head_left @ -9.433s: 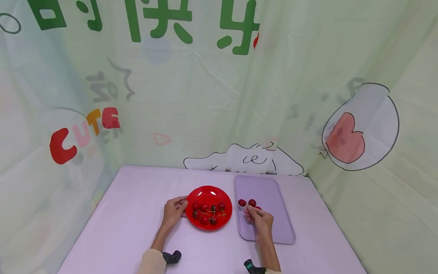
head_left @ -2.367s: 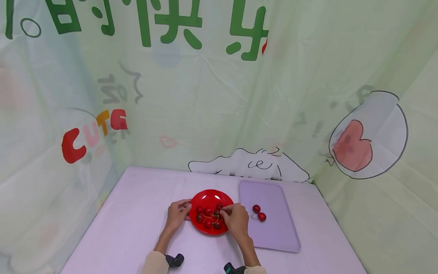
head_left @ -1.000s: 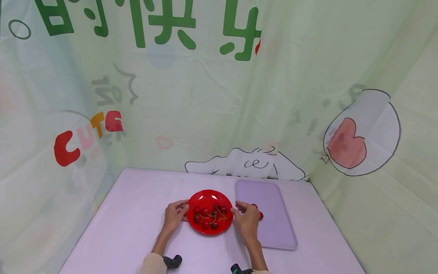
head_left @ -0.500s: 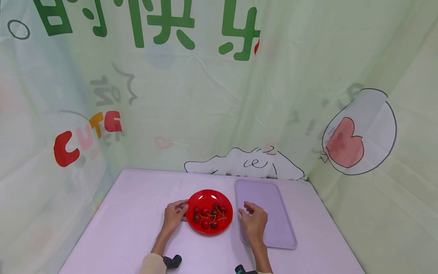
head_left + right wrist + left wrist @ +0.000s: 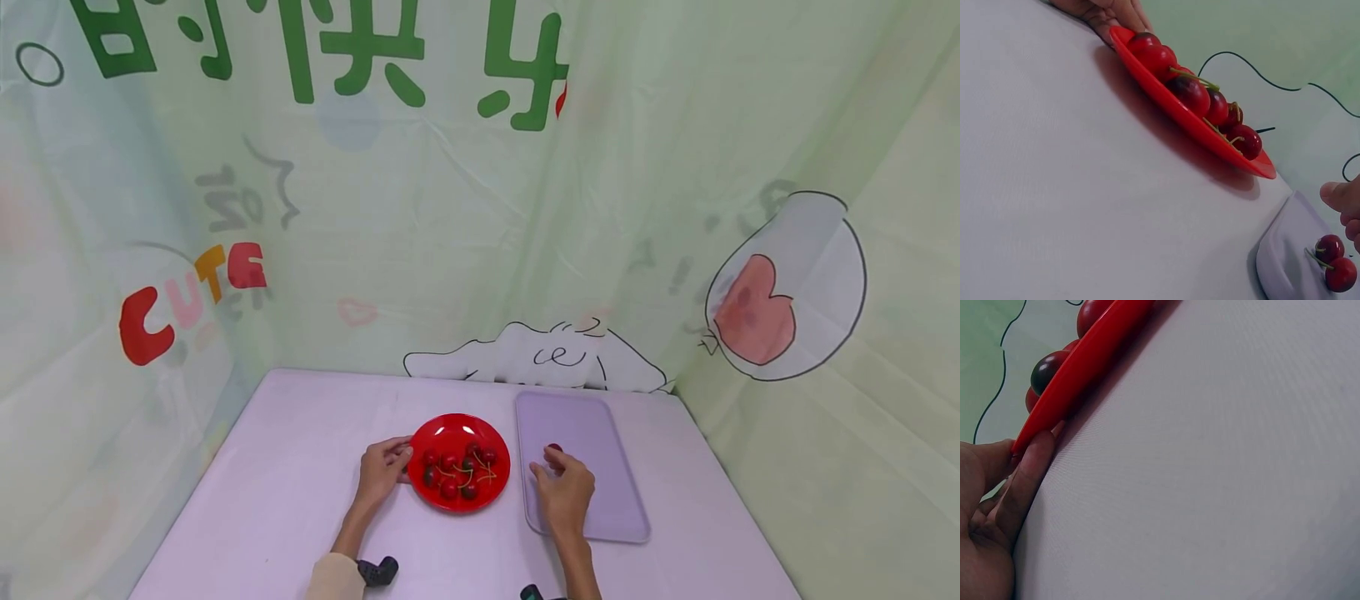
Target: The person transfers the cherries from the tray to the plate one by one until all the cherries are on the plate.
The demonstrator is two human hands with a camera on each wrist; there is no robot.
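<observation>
My left hand [image 5: 378, 471] pinches the left rim of a red plate [image 5: 456, 427], thumb on top and a finger beneath, as the left wrist view shows. Several cherries [image 5: 448, 488] with green stems lie on the plate, mostly in its front half. Over the left part of a lilac tray [image 5: 611, 500], my right hand [image 5: 567, 492] has thumb and fingers apart and holds nothing. Just beyond its fingertips in the head view peeks a cherry [image 5: 554, 447], the rest being hidden. Two cherries on the tray, one nearer [image 5: 1340, 275] and one behind [image 5: 1330, 248], appear in the right wrist view.
A pale lilac cloth covers the table [image 5: 300, 467]. The plate and tray stand side by side with a narrow gap between them. Printed curtains [image 5: 450, 250] hang close behind the table and on both sides.
My right hand, over the plate with a cherry about two seconds ago, has let go and moved right to the tray. The left hand has stayed at the plate's rim.
</observation>
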